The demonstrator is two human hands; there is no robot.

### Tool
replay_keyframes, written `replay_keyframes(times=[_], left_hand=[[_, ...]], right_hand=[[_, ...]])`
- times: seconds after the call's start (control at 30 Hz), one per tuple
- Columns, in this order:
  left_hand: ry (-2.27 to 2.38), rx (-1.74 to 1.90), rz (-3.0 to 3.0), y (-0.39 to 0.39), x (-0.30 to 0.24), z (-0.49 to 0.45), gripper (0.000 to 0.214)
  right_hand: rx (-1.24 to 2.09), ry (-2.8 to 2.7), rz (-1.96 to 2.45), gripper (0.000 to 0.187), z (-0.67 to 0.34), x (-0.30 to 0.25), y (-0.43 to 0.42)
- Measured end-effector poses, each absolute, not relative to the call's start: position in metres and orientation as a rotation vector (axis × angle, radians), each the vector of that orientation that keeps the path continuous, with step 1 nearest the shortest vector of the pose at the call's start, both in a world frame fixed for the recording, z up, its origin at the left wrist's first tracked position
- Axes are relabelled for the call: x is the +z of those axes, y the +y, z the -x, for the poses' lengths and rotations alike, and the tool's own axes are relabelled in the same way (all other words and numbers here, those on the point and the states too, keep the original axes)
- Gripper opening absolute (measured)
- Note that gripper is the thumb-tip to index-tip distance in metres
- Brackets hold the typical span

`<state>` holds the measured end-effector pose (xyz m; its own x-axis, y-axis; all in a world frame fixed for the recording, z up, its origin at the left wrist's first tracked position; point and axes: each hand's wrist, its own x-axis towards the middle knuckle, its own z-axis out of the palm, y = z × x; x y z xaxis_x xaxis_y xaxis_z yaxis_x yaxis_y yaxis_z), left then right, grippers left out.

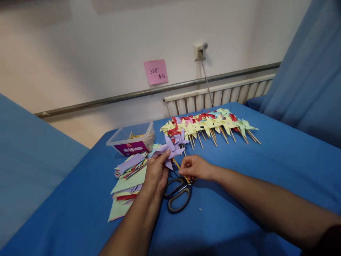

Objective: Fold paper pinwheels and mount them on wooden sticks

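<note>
Head view: clear tub (120, 140) holding wooden sticks (136, 136) sits behind purple pinwheel (170, 149).

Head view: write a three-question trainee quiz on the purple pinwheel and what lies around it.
1. True or false: the left hand grips the purple pinwheel.
2. Where does the stack of coloured paper lie? A, right of the right hand; B, left of the left hand; C, between the two hands.
3. Fill in: the right hand pinches the pinwheel's wooden ____.
Key: 1 true; 2 B; 3 stick.
</note>
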<state>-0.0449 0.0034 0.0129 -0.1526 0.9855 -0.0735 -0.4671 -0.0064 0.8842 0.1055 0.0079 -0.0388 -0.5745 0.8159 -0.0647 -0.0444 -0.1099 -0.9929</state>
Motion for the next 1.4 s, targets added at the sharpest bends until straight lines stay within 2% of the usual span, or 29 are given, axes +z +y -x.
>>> replay_keyframes(times=[0.37, 0.53, 0.8, 0.93, 1.4], left_hand=[[0.917, 1.385, -0.703, 0.003, 0.013, 0.041, 0.027], [0.974, 1.273, -0.653, 0.0, 0.011, 0.041, 0.032], [1.06, 1.226, -0.646, -0.003, 0.013, 0.04, 0.025], [1.051, 1.195, -0.677, -0.003, 0.012, 0.039, 0.022], [1.052, 1.152, -0.753, -0.008, 0.01, 0.037, 0.019]], right_hand=[[1.589, -1.493, 0.979, 0.025, -0.104, -0.032, 0.013], [1.275, -1.442, 1.122, 0.022, -0.136, -0.04, 0.027], [0.584, -1.401, 1.78, 0.022, -0.243, -0.05, 0.043], [0.542, -1.42, 1.852, 0.023, -0.255, -0.049, 0.044], [0.478, -1.619, 1.951, 0.022, -0.186, -0.043, 0.063]])
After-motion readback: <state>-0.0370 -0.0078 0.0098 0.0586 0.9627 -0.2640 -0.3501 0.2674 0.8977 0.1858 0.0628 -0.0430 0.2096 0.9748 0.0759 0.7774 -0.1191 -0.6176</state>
